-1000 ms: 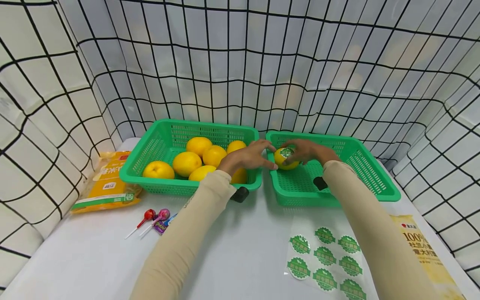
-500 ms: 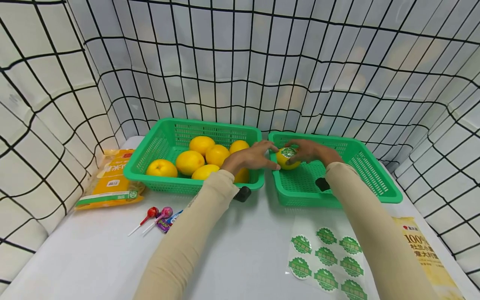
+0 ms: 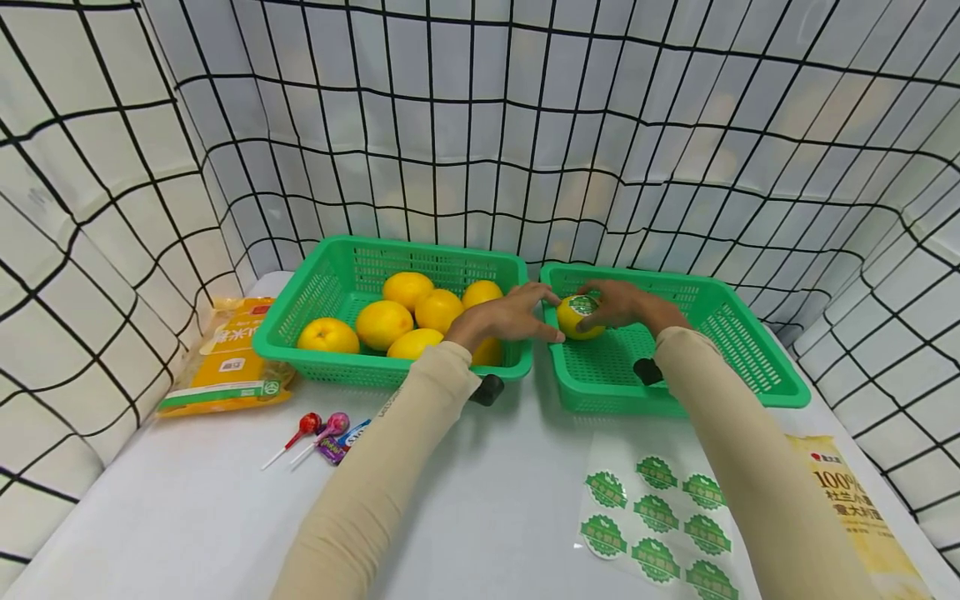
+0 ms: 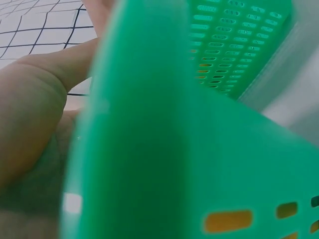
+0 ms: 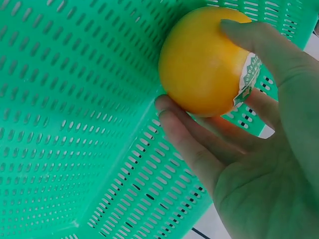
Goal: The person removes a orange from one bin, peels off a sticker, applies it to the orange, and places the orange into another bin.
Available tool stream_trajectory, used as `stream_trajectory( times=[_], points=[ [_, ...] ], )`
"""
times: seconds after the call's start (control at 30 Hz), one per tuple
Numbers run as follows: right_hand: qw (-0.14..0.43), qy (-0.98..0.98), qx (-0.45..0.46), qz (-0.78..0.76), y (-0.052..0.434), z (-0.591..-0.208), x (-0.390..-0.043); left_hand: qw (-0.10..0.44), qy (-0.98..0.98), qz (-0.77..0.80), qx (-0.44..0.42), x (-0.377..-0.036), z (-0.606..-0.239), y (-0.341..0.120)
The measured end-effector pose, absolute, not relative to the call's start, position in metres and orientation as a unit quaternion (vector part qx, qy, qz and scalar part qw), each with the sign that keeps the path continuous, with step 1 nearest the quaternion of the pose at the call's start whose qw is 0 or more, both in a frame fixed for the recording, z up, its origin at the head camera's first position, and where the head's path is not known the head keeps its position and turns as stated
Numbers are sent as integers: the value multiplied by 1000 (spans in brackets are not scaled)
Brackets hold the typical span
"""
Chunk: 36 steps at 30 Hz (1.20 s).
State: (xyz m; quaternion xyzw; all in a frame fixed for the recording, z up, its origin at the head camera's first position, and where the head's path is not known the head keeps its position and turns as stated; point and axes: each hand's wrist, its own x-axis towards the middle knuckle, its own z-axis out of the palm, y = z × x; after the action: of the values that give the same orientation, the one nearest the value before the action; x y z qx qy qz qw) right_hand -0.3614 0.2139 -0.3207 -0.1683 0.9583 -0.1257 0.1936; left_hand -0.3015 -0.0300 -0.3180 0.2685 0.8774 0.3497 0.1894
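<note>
My right hand (image 3: 617, 303) grips a yellow orange (image 3: 578, 317) low inside the right green basket (image 3: 738, 350), near its left wall. In the right wrist view the thumb lies across a green sticker (image 5: 247, 74) on the orange (image 5: 202, 62), and the fingers (image 5: 189, 144) curl under it. My left hand (image 3: 517, 315) reaches over the rims where the two baskets meet. Its straight fingers are spread at the orange's left side. In the left wrist view the palm (image 4: 30, 114) shows behind a blurred basket wall (image 4: 164, 149). The left green basket (image 3: 300, 308) holds several oranges (image 3: 384, 323).
A sheet of green round stickers (image 3: 652, 517) lies on the white table in front of the right basket. A yellow packet (image 3: 855, 500) lies at the right edge and another (image 3: 228, 358) left of the baskets. Two lollipops (image 3: 311, 432) lie nearby. Gridded cloth walls enclose the table.
Both hands and the orange stay where they were. Only the head view has shifted a little.
</note>
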Motion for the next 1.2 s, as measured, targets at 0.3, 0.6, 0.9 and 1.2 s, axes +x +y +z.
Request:
stream_trajectory(
  times=[0.3, 0.6, 0.9, 1.2],
  points=[
    [190, 954, -178, -149, 214, -320, -359, 186, 878, 350, 267, -301, -318, -29],
    [191, 954, -173, -153, 218, -321, -353, 171, 881, 355, 263, -296, -322, -28],
    [161, 958, -196, -137, 217, -299, -338, 86, 907, 310, 273, -276, -313, -60],
    [47, 948, -241, -203, 206, -289, -264, 39, 902, 343, 258, -250, -305, -124]
  ],
)
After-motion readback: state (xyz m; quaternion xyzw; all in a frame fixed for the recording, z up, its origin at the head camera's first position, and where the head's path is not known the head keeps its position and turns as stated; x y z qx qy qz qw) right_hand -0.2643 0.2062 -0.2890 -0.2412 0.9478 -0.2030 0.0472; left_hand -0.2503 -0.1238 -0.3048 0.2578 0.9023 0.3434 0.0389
